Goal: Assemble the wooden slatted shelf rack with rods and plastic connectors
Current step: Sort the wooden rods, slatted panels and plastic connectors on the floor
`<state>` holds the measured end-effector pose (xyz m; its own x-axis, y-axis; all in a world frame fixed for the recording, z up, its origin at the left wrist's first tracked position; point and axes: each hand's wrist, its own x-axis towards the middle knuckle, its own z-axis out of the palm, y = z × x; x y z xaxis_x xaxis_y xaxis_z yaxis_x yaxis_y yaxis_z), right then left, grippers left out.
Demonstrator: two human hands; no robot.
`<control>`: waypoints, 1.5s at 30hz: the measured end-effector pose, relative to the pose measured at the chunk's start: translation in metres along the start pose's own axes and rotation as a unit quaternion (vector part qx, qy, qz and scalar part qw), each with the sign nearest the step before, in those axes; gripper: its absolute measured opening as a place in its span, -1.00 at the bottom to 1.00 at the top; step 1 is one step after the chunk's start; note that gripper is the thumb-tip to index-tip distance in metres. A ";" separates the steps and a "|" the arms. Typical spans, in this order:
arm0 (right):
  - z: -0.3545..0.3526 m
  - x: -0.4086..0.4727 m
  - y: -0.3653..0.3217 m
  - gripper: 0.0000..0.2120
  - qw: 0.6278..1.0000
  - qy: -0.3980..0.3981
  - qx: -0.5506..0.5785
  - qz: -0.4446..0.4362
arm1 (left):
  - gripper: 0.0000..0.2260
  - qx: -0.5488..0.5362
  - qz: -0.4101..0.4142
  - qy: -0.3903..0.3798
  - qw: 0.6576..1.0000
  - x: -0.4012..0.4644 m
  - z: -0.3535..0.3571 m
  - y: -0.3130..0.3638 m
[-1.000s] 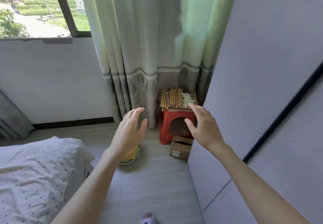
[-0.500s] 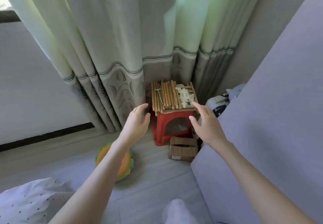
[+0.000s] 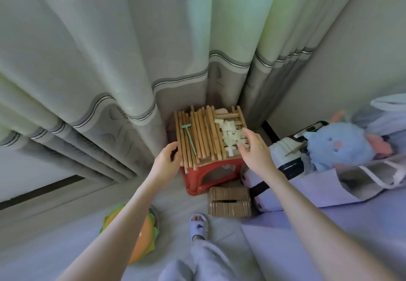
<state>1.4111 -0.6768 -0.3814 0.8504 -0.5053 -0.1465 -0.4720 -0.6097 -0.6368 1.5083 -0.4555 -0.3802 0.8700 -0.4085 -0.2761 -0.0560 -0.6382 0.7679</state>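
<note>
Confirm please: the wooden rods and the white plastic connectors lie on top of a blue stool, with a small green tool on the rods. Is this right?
Not quite. The stool is red, not blue, as the head view shows. The rest holds: the wooden rods and the white plastic connectors lie on top of it, and the small green tool lies on the rods.

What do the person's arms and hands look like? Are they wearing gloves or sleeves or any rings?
No gloves and no sleeves: both arms are bare all the way to the bottom of the picture. The left hand and the right hand are bare too. I can see no rings, watch or bracelets on either one. Each hand shows its fingers and thumb, with short nails.
</note>
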 end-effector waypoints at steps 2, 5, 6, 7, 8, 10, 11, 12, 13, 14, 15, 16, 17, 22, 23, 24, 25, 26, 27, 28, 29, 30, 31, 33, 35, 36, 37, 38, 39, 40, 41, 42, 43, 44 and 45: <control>0.001 0.038 0.004 -0.54 0.997 -0.018 0.051 0.050 | -0.69 -0.014 -0.014 -0.002 1.000 0.029 0.002 -0.002; 0.013 0.096 0.023 -0.57 0.984 -0.053 0.113 0.124 | -0.74 -0.043 -0.036 -0.010 0.998 0.069 0.017 -0.017; 0.019 0.113 0.035 -0.58 0.979 -0.061 0.124 0.149 | -0.75 -0.052 -0.046 -0.022 0.997 0.083 0.026 -0.025; 0.027 0.129 0.048 -0.59 0.975 -0.069 0.126 0.170 | -0.75 -0.059 -0.055 -0.039 0.996 0.096 0.036 -0.033; 0.035 0.143 0.063 -0.59 0.972 -0.077 0.122 0.186 | -0.75 -0.057 -0.062 -0.057 0.995 0.110 0.048 -0.041; 0.053 0.171 0.094 -0.61 0.966 -0.082 0.121 0.215 | -0.71 -0.046 -0.073 -0.066 0.994 0.142 0.071 -0.059; 0.062 0.184 0.108 -0.62 0.959 -0.081 0.135 0.236 | -0.70 -0.054 -0.078 -0.053 0.994 0.159 0.082 -0.068; 0.071 0.196 0.121 -0.62 0.949 -0.080 0.153 0.264 | -0.70 -0.063 -0.081 -0.043 0.994 0.175 0.093 -0.076; 0.079 0.207 0.134 -0.62 0.939 -0.076 0.166 0.293 | -0.72 -0.068 -0.085 -0.038 0.993 0.191 0.103 -0.084; 0.088 0.218 0.146 -0.62 0.931 -0.070 0.168 0.317 | -0.74 -0.068 -0.092 -0.036 0.993 0.207 0.112 -0.091; 0.095 0.229 0.158 -0.62 0.926 -0.058 0.166 0.335 | -0.77 -0.068 -0.099 -0.033 0.992 0.223 0.120 -0.098; 0.102 0.239 0.169 -0.61 0.920 -0.038 0.166 0.352 | -0.79 -0.071 -0.107 -0.028 0.991 0.237 0.126 -0.106; 0.109 0.250 0.178 -0.61 0.911 -0.025 0.174 0.374 | -0.80 -0.075 -0.113 -0.023 0.990 0.249 0.132 -0.114; 0.144 0.282 0.219 -0.33 0.883 -0.072 0.165 0.434 | -0.56 -0.006 -0.199 0.009 0.980 0.281 0.156 -0.146; 0.147 0.286 0.225 -0.31 0.882 -0.075 0.155 0.440 | -0.55 -0.023 -0.221 0.022 0.975 0.286 0.157 -0.152; 0.149 0.290 0.230 -0.32 0.881 -0.075 0.147 0.443 | -0.56 -0.077 -0.253 0.031 0.964 0.290 0.158 -0.157; 0.149 0.292 0.234 -0.35 0.880 -0.074 0.148 0.445 | -0.59 -0.152 -0.288 0.034 0.945 0.293 0.159 -0.160; 0.148 0.295 0.237 -0.38 0.877 -0.072 0.159 0.448 | -0.63 -0.221 -0.319 0.035 0.921 0.296 0.161 -0.163; 0.147 0.297 0.241 -0.40 0.874 -0.070 0.176 0.448 | -0.65 -0.258 -0.338 0.037 0.904 0.298 0.161 -0.164; 0.148 0.297 0.244 -0.39 0.872 -0.071 0.190 0.446 | -0.65 -0.270 -0.349 0.035 0.897 0.300 0.161 -0.167; 0.149 0.295 0.246 -0.39 0.870 -0.073 0.202 0.445 | -0.63 -0.280 -0.356 0.029 0.891 0.300 0.160 -0.170; 0.149 0.294 0.247 -0.38 0.867 -0.074 0.208 0.447 | -0.60 -0.292 -0.365 0.020 0.884 0.302 0.158 -0.172; 0.149 0.293 0.247 -0.37 0.864 -0.074 0.213 0.450 | -0.56 -0.304 -0.381 0.011 0.873 0.303 0.156 -0.172; 0.151 0.292 0.246 -0.36 0.857 -0.073 0.221 0.459 | -0.52 -0.320 -0.399 -0.003 0.859 0.304 0.152 -0.174; 0.152 0.291 0.246 -0.37 0.846 -0.068 0.237 0.473 | -0.58 -0.322 -0.395 -0.008 0.861 0.302 0.148 -0.173; 0.153 0.290 0.247 -0.37 0.840 -0.066 0.251 0.477 | -0.62 -0.325 -0.392 -0.003 0.860 0.301 0.147 -0.173; 0.155 0.288 0.248 -0.37 0.835 -0.065 0.263 0.479 | -0.65 -0.328 -0.392 0.003 0.859 0.300 0.146 -0.173; 0.156 0.286 0.248 -0.38 0.832 -0.068 0.271 0.480 | -0.66 -0.331 -0.392 0.007 0.859 0.298 0.145 -0.173; 0.158 0.283 0.248 -0.37 0.830 -0.071 0.277 0.480 | -0.66 -0.335 -0.391 0.008 0.857 0.296 0.143 -0.173; 0.158 0.281 0.248 -0.37 0.829 -0.071 0.281 0.479 | -0.65 -0.340 -0.390 0.008 0.856 0.294 0.141 -0.174; 0.158 0.280 0.246 -0.37 0.827 -0.069 0.285 0.479 | -0.64 -0.347 -0.390 0.010 0.853 0.291 0.139 -0.175; 0.158 0.277 0.244 -0.36 0.826 -0.066 0.289 0.480 | -0.64 -0.353 -0.391 0.015 0.850 0.287 0.136 -0.176; 0.158 0.274 0.240 -0.36 0.824 -0.063 0.296 0.479 | -0.65 -0.359 -0.390 0.021 0.848 0.282 0.133 -0.177; 0.157 0.270 0.236 -0.36 0.821 -0.061 0.305 0.478 | -0.66 -0.362 -0.387 0.028 0.848 0.277 0.130 -0.177; 0.155 0.265 0.233 -0.35 0.818 -0.057 0.316 0.477 | -0.69 -0.365 -0.383 0.033 0.848 0.272 0.126 -0.177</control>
<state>1.5622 -0.8576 -0.6859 0.1978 -0.4856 -0.8515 -0.7501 0.4843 -0.4504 1.6931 -0.5360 -0.6636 0.5412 -0.0034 -0.8409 0.8351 -0.1155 0.5379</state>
